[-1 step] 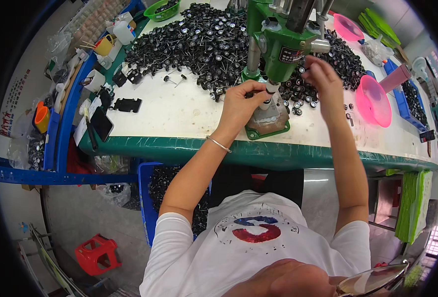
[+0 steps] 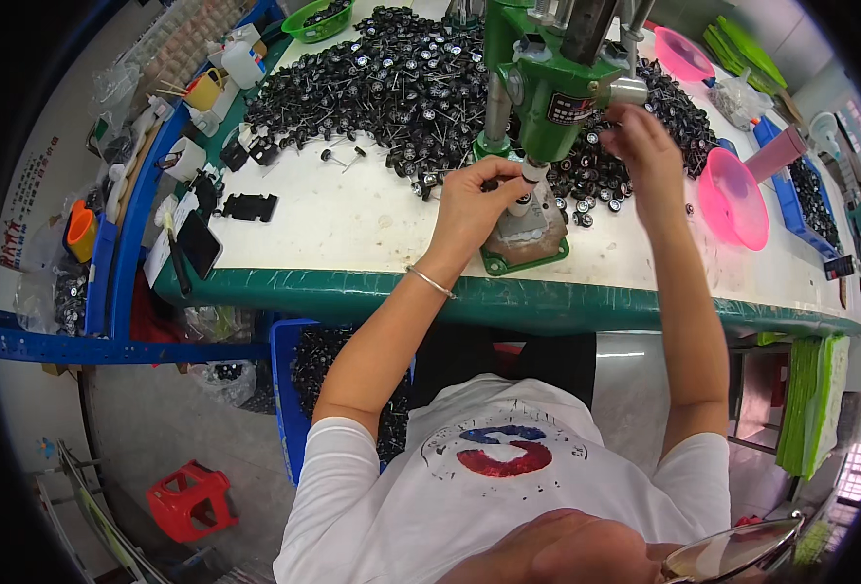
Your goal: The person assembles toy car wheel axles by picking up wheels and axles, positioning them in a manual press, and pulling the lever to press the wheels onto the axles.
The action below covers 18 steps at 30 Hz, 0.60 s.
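Note:
A green hand press (image 2: 559, 107) stands on the table before me, its grey ram (image 2: 535, 171) pointing down over a metal base (image 2: 526, 243). My left hand (image 2: 479, 200) is closed at the tip of the ram, thumb and forefinger pinching a small black wheel (image 2: 521, 201), partly covered by the fingers. To the right of the press, my right hand (image 2: 647, 151) is raised just below the silver hub (image 2: 629, 91). Its fingers are loosely bent and apart, slightly blurred, with nothing visible in them. Behind the press spreads a heap of black wheels (image 2: 391, 83), some with metal axles.
A pink bowl (image 2: 734, 200) sits to the right, near a blue bin (image 2: 812, 209) of black parts. On the left lie a flat black part (image 2: 250, 206) and a phone (image 2: 200, 243). The table's green front edge (image 2: 352, 292) runs above a blue crate (image 2: 294, 419); a red stool (image 2: 193, 499) stands on the floor.
My right hand has shifted slightly to the right and up, closer beneath the silver hub. My left hand stays at the ram tip with the wheel.

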### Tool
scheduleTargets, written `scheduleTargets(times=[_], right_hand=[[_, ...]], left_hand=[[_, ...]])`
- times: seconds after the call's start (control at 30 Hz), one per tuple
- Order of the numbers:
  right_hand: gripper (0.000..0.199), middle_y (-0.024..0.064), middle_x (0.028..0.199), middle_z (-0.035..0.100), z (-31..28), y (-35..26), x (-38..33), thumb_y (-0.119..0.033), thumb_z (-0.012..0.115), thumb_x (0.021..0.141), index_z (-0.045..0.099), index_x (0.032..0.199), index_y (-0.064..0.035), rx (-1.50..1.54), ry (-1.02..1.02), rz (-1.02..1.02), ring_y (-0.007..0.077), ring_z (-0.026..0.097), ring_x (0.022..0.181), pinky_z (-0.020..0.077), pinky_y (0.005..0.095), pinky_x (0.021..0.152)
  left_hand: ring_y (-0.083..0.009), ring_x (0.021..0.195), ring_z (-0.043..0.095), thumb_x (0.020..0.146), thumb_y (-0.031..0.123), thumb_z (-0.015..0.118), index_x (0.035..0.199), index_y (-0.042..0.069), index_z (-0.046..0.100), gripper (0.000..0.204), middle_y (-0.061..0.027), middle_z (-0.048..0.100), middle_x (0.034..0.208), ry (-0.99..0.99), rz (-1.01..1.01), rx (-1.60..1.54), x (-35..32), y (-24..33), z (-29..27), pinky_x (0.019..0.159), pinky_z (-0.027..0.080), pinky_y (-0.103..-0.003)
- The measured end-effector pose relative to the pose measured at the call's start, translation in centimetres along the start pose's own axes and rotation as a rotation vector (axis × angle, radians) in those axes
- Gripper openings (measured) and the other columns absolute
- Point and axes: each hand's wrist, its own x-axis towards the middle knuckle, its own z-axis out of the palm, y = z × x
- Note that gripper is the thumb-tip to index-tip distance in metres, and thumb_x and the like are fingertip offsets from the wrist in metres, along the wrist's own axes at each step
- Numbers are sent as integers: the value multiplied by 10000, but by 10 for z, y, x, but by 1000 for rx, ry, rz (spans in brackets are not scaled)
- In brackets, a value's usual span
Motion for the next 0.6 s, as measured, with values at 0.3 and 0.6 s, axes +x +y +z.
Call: scheduleTargets(times=[0.3, 0.6], right_hand=[[157, -57, 656, 519, 97, -143, 73, -153, 495, 955, 627, 972, -70, 455, 27, 19, 41, 400, 474, 321, 195, 418], [335, 48, 1037, 626, 29, -99, 123, -205, 498, 980, 567, 1263, -39, -27, -30, -372, 128, 611, 880, 502, 247, 751]], left_hand=[[-75, 664, 605, 791, 35, 708, 901, -3, 707, 116, -31, 672, 766, 66, -44, -25, -1, 6, -8, 605, 508, -231], [-96, 698, 636, 754, 55, 721, 855, -6, 702, 119, -55, 690, 749, 8, 82, -65, -4, 0, 4, 662, 506, -255]])
